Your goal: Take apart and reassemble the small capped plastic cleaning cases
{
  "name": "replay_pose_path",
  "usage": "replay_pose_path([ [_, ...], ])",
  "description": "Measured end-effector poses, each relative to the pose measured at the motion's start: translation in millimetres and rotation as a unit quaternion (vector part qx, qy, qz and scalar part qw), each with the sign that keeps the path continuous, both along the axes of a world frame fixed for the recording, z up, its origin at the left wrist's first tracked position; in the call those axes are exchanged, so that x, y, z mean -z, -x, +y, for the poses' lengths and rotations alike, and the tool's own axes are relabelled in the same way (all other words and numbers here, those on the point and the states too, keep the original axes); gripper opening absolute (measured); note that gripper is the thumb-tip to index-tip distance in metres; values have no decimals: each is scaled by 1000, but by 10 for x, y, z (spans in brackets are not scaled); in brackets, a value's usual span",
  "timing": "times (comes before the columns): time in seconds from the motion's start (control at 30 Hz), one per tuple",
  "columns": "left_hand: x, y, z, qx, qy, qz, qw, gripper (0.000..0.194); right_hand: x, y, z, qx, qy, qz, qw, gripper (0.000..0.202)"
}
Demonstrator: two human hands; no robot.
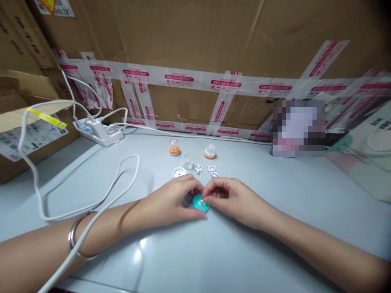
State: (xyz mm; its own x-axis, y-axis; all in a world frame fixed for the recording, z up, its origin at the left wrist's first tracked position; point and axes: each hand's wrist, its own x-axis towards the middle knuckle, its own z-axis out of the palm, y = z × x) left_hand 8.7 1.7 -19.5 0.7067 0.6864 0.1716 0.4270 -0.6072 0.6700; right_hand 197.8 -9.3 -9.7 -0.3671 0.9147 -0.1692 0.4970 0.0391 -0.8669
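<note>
Between my hands is a small teal disc (198,206) with a white piece (201,202) at its middle. My left hand (180,199) curls round the disc's left side and grips its edge. The fingers of my right hand (227,199) are pinched at the white piece; how much of it they hold is hidden. Just beyond my hands are a white round cap (179,172), a clear cup (189,162) and flat white cut-out parts (198,168). Farther back stand two small clear-domed pieces, one with an orange base (174,148), one with a white-and-orange base (209,151).
A power strip (104,134) with plugs sits at the back left. Its white cable (36,179) loops across the table and over my left forearm. Large taped cardboard (183,40) rises behind the table (259,260). A blurred-out object (298,128) and a pale bag (366,142) stand right.
</note>
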Motion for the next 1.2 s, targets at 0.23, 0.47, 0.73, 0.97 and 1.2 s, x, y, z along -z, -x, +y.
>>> replay_pose_path([
  [0.23, -1, 12, 5, -7, 5, -3, 1000, 34, 18, 11, 3, 21, -9, 20, 1000, 4],
  [0.47, -13, 5, -11, -15, 17, 1, 1000, 36, 43, -49, 3, 15, -16, 64, 998, 10],
  [0.73, -37, 32, -20, -5, 72, -22, 997, 48, 48, -332, 42, -221, -516, -93, 823, 11],
  [0.97, -20, 58, -5, 13, 77, -32, 996, 48, 79, -351, 27, -293, -600, -134, 732, 21],
  [1.2, -20, 60, 11, 17, 74, -27, 997, 44, 100, -332, 59, -291, -585, -141, 744, 18],
])
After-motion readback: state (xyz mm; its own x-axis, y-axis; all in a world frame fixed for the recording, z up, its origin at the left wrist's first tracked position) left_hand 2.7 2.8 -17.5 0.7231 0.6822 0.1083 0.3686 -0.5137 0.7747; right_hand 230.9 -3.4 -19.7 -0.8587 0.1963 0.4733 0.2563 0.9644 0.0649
